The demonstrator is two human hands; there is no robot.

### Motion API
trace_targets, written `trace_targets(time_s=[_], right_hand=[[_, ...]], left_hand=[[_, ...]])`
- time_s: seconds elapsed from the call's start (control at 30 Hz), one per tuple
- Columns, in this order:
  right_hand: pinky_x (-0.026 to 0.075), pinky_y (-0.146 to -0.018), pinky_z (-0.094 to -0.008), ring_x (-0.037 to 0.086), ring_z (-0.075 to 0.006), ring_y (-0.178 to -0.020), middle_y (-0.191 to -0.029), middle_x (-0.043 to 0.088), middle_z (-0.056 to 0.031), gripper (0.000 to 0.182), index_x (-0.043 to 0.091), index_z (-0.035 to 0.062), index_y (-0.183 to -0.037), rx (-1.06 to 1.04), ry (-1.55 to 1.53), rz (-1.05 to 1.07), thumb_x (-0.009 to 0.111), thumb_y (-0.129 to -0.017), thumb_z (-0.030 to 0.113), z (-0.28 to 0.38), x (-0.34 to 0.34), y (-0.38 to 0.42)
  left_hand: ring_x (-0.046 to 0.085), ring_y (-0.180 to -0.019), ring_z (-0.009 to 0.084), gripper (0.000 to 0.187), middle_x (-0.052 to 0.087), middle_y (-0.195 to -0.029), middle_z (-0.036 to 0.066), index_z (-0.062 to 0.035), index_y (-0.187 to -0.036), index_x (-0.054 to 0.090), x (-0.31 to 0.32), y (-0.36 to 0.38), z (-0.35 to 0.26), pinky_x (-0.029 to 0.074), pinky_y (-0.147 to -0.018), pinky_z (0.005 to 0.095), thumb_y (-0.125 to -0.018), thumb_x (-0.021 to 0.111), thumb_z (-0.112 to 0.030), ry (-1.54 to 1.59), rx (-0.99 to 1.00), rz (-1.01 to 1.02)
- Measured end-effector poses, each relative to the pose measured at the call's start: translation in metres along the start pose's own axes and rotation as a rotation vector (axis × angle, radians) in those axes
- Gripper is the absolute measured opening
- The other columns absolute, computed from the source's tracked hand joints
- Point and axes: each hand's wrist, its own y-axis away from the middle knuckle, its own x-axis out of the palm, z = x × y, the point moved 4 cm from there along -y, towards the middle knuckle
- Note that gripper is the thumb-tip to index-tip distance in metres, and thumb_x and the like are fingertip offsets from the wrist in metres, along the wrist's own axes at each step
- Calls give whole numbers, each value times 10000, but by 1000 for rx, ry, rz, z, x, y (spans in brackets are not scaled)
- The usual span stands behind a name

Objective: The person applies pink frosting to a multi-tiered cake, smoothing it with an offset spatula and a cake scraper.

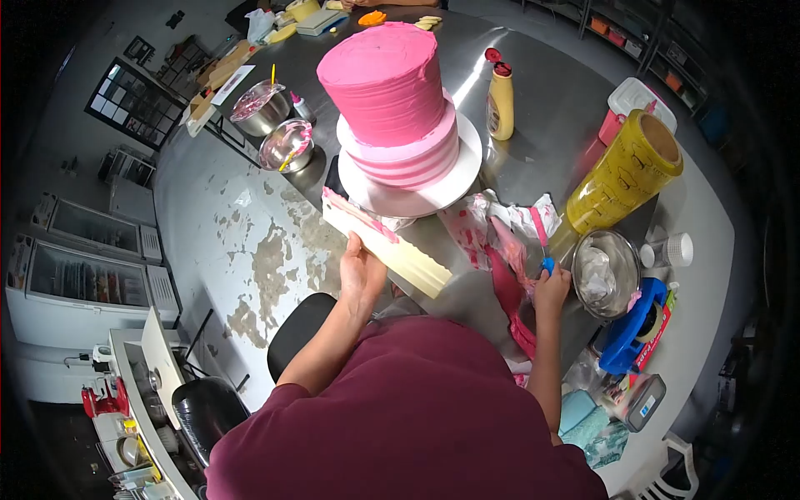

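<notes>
A tall two-tier cake (383, 92) with pink frosting stands on a round white board (471, 162) in front of me. My left hand (362, 271) is closed around a long cream-coloured flat piece (387, 250), held tilted below the board, with pink frosting along its upper edge. To the right, my right hand (552, 292) grips the blue handle of a small spatula (546, 262), whose blade carries pink frosting. Pink-filled piping bags (504, 283) and a smeared paper towel (471, 229) lie beside that hand.
Two metal bowls (287, 146) with pink residue sit left of the cake. A yellow squeeze bottle (501, 104), a large roll of plastic film (621, 175) and another metal bowl (629, 250) are on the right. Another person's arms show at the far table edge.
</notes>
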Motion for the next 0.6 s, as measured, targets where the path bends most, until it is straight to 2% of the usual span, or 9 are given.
trace_targets(time_s=[0.03, 0.13, 0.23, 0.3, 0.37, 0.43, 0.47, 0.57, 0.6], right_hand=[[389, -791, -398, 490, -361, -867, -939, 497, -216, 314, 526, -48, -1024, -22, 2, -39, 556, -736, 73, 3, -4, 1], [397, -802, -392, 502, -340, -887, -981, 510, -189, 339, 531, -27, -1048, -312, -15, -151, 551, -718, 52, 48, -40, 14], [402, -818, -378, 511, -319, -912, -988, 531, -156, 335, 550, -6, -1023, -468, -368, 91, 557, -691, 46, 91, -48, 37], [412, -816, -355, 525, -275, -942, -984, 552, -139, 326, 566, 18, -1008, -565, -555, 330, 582, -685, 58, 126, -59, 58], [419, -798, -316, 521, -218, -968, -1012, 559, -104, 291, 561, 20, -1017, -515, -796, 507, 589, -734, 81, 132, -37, 80], [428, -773, -297, 538, -178, -927, -976, 578, -89, 246, 555, 11, -1009, -341, -1021, 641, 565, -774, 85, 130, -21, 93], [433, -760, -287, 547, -158, -906, -958, 587, -82, 225, 552, 7, -1004, -252, -1134, 708, 553, -793, 87, 129, -17, 95], [443, -701, -261, 567, -130, -783, -834, 609, -66, 168, 548, -2, -971, -66, -1335, 611, 520, -824, 74, 131, -38, 87], [442, -646, -247, 566, -120, -686, -735, 609, -60, 131, 543, 2, -938, -11, -1428, 530, 511, -824, 57, 119, -27, 86]], left_hand=[[366, -1151, 253, 400, 403, -1233, 108, -21, -1224, 336, 3, 5, 2, 262, -999, 423, -926, 294, -284, -4, 5, 28], [400, -1123, 224, 361, 443, -1188, 83, -36, -1200, 363, 9, 15, 7, 286, -995, 404, -916, 350, -258, -44, 87, 135], [405, -1126, 200, 349, 438, -1199, 64, -70, -1212, 351, 18, 31, 11, 299, -999, 387, -903, 398, -225, -115, 70, 217], [408, -1123, 196, 352, 433, -1204, 60, -82, -1218, 344, 28, 39, 18, 304, -995, 382, -899, 409, -217, -167, 65, 224], [452, -1065, 170, 278, 471, -1140, 40, -89, -1147, 389, 37, 46, 25, 343, -963, 363, -893, 432, -194, -172, 43, 259], [481, -1019, 158, 220, 501, -1079, 26, -88, -1086, 423, 46, 52, 34, 367, -937, 352, -890, 441, -187, -194, 33, 300], [508, -949, 138, 137, 525, -986, 6, -93, -999, 453, 52, 56, 37, 391, -903, 340, -887, 453, -173, -200, 44, 306], [504, -951, 140, 109, 539, -940, 0, -108, -967, 481, 58, 59, 48, 391, -896, 343, -878, 475, -169, -216, -31, 355], [507, -949, 142, 112, 548, -940, 8, -96, -954, 492, 55, 57, 53, 389, -900, 348, -874, 484, -174, -259, -52, 405]])
